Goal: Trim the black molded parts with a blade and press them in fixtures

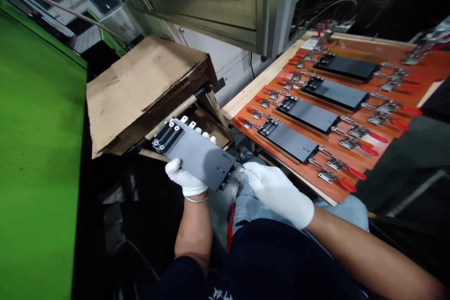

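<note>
We found the grey panel (202, 157) raised between the cardboard (147, 77) and the orange surface (390, 54). The gloved left hand (188, 178) grasped it, thumb along the near edge, fingertips visible beyond the far one. The right hand (277, 192) was at its end, fingers drawn together; we could not tell what they gripped. We counted four similar panels (290, 140) among red-handled clamps (326, 176).

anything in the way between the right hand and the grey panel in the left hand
Nothing visible blocks it: the right hand is beside one end of the grey panel, though contact is unclear. The left hand holds its long sides.
</note>
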Motion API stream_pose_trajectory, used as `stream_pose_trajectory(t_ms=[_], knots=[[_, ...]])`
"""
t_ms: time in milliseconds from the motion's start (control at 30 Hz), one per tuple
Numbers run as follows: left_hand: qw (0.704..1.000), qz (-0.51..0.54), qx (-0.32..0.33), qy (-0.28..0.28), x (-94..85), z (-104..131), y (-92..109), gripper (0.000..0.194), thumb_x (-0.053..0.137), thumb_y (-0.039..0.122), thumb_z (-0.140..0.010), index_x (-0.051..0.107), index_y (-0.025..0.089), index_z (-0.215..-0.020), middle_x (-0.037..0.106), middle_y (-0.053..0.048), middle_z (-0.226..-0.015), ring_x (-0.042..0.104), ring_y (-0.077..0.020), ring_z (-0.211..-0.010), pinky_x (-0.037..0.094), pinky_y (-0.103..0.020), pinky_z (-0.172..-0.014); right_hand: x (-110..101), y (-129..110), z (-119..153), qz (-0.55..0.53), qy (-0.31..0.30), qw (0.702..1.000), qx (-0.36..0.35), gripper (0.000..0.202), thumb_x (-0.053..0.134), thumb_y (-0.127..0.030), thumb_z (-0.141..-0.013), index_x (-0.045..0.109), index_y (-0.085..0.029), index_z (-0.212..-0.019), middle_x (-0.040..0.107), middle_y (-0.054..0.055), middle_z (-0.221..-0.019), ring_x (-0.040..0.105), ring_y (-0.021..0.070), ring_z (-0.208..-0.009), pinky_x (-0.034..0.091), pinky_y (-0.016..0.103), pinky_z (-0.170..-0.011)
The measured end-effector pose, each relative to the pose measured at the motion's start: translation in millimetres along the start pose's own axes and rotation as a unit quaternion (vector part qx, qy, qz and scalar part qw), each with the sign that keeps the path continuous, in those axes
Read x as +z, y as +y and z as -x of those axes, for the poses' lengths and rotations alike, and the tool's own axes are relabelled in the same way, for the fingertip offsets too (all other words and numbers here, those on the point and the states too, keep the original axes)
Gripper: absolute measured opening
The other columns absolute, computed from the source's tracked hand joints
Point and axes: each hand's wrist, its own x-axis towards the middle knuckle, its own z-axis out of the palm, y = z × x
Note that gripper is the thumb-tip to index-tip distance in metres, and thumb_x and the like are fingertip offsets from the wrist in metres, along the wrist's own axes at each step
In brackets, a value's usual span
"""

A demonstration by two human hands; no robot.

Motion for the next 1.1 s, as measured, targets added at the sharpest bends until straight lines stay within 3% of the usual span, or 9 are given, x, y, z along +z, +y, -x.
stream_pose_trajectory(t_ms=[200, 400, 633, 867, 1000, 1100], knots=[[1.0, 0.014, 0.002, 0.001, 4.0, 0.0, -0.8, 0.07, 0.058, 0.041, -0.069, 0.059, 0.021, -0.136, 0.065, -0.011, -0.134, 0.047, -0.0373, -0.138, 0.036, -0.055, -0.117, 0.9, 4.3, 2.1, 0.005, 0.043, 0.999, -0.017, 0.028, 0.044, -0.016, -0.099, 0.071, -0.015, -0.105, 0.074, 0.011, -0.098, 0.072, 0.0194, -0.088, 0.057, 0.028, -0.08], [1.0, 0.01, -0.006, -0.008, 7.2, 0.3, -2.6, 0.069, 0.058, 0.045, -0.07, 0.059, 0.023, -0.135, 0.064, -0.01, -0.135, 0.05, -0.0357, -0.136, 0.038, -0.052, -0.117, -6.1, 10.3, 6.7, -0.025, 0.089, 0.993, -0.067, 0.032, 0.04, -0.019, -0.102, 0.071, -0.015, -0.099, 0.075, 0.011, -0.099, 0.072, 0.0205, -0.088, 0.058, 0.032, -0.081], [0.999, -0.001, -0.017, -0.028, 11.5, -0.7, -5.2, 0.067, 0.061, 0.047, -0.07, 0.06, 0.019, -0.131, 0.064, -0.013, -0.134, 0.049, -0.0368, -0.136, 0.038, -0.053, -0.116, -11.6, 10.7, 5.3, -0.001, 0.03, 1.0, -0.007, 0.029, 0.044, -0.016, -0.098, 0.071, -0.015, -0.107, 0.074, 0.011, -0.096, 0.071, 0.0187, -0.086, 0.055, 0.027, -0.079], [0.998, -0.004, -0.019, -0.055, 19.4, -2.8, -6.4, 0.054, 0.062, 0.046, -0.072, 0.065, 0.024, -0.122, 0.066, -0.01, -0.131, 0.058, -0.0324, -0.127, 0.048, -0.047, -0.109, -18.1, 10.8, 8.4, -0.058, 0.036, 0.998, 0.018, 0.026, 0.046, -0.018, -0.097, 0.072, -0.018, -0.095, 0.075, 0.007, -0.091, 0.07, 0.0191, -0.084, 0.051, 0.028, -0.08], [0.998, 0.002, -0.019, -0.067, 26.7, -4.1, -6.9, 0.054, 0.061, 0.043, -0.072, 0.065, 0.023, -0.122, 0.068, -0.011, -0.128, 0.062, -0.0325, -0.12, 0.05, -0.049, -0.106, -30.8, 12.0, 2.9, -0.068, -0.004, 0.997, 0.045, 0.025, 0.045, -0.018, -0.098, 0.069, -0.018, -0.092, 0.072, 0.004, -0.085, 0.067, 0.0172, -0.078, 0.044, 0.027, -0.071], [0.997, -0.007, -0.028, -0.068, 22.9, -4.9, -7.7, 0.051, 0.06, 0.047, -0.074, 0.067, 0.026, -0.119, 0.07, -0.009, -0.124, 0.06, -0.0347, -0.124, 0.05, -0.052, -0.104, -38.9, 14.6, -0.9, -0.056, -0.033, 0.997, 0.046, 0.019, 0.05, -0.016, -0.092, 0.065, -0.018, -0.081, 0.068, 0.002, -0.075, 0.062, 0.0145, -0.07, 0.035, 0.025, -0.063]])
